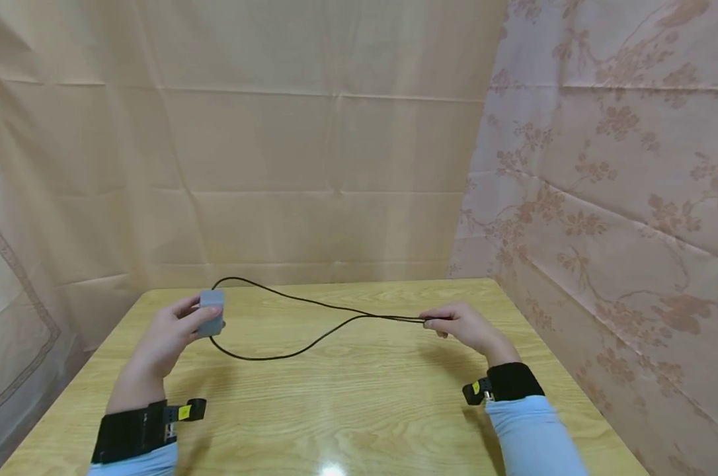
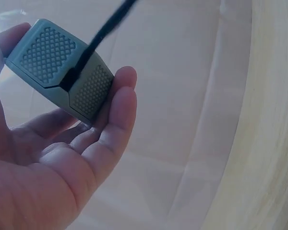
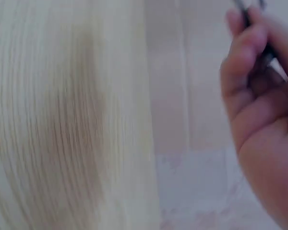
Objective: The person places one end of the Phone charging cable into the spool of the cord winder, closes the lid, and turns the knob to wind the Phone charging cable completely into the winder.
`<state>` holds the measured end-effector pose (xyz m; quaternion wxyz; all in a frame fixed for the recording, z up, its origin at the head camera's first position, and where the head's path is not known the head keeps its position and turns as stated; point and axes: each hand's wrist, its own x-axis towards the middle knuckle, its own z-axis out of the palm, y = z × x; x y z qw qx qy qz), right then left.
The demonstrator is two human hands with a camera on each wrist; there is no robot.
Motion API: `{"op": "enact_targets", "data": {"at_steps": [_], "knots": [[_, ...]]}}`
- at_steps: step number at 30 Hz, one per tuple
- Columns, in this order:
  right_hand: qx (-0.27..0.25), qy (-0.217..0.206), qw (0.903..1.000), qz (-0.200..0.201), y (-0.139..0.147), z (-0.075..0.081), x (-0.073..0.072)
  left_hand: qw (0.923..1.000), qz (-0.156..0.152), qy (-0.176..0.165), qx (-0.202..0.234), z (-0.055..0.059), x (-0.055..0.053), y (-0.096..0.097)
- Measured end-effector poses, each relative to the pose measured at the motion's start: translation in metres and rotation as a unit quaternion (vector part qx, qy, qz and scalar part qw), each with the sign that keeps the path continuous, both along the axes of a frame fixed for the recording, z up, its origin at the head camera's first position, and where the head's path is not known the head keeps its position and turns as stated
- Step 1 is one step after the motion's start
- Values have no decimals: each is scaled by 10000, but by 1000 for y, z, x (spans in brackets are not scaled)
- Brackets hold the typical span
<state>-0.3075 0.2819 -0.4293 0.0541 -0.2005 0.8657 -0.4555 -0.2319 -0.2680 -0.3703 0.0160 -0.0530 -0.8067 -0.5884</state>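
My left hand (image 1: 164, 336) holds a small grey-blue block (image 1: 211, 312) above the left side of the table, thumb on one side and fingers on the other. In the left wrist view, the block (image 2: 48, 53) shows diamond-textured panels, and a black cord (image 2: 104, 34) leaves through a notch in one face. The cord (image 1: 299, 299) comes from the block's top and bottom and spreads into a wide loop. To the right its two strands run together into my right hand (image 1: 467, 326), which pinches them between thumb and fingers. In the right wrist view, the right hand (image 3: 259, 105) is partly cut off and blurred.
Below both hands lies a light wood-grain table (image 1: 311, 410). A beige curtain (image 1: 311, 145) hangs behind it, and a flowered curtain (image 1: 621, 198) borders the right side. Each wrist wears a black strap with a small camera.
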Motion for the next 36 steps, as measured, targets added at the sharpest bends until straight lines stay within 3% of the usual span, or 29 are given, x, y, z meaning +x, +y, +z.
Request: {"op": "enact_targets", "data": {"at_steps": [2,4,7,10,13,15,23,26,28,36], "knots": [[-764,-185,9968,129,12,-2,2,9998,-46,82,157,-1,1,-4],[-1541,-335,9873,176,21,-4,5,9993,-84,160,316,-1,1,-7],[-2711,-494,9604,414,29,-6,7,9981,-176,218,543,-1,2,-7],[-3495,-522,9338,558,29,-7,9,9968,-267,224,719,-1,2,-6],[-3985,-549,9140,535,25,-5,11,9960,-325,213,803,-1,2,-5],[-4181,-570,9057,400,22,-4,14,9953,-361,204,875,-2,2,-5],[-4650,-498,8837,-191,16,-1,23,9934,-405,163,1060,-4,-1,-5],[-4703,-407,8814,-175,18,-2,24,9966,-254,207,761,-5,-2,-5],[-4630,-368,8855,-140,20,-3,25,9983,-146,242,501,-5,-3,-4],[-3969,-94,9178,8,32,-7,27,9997,52,224,15,-7,-5,0]]}}
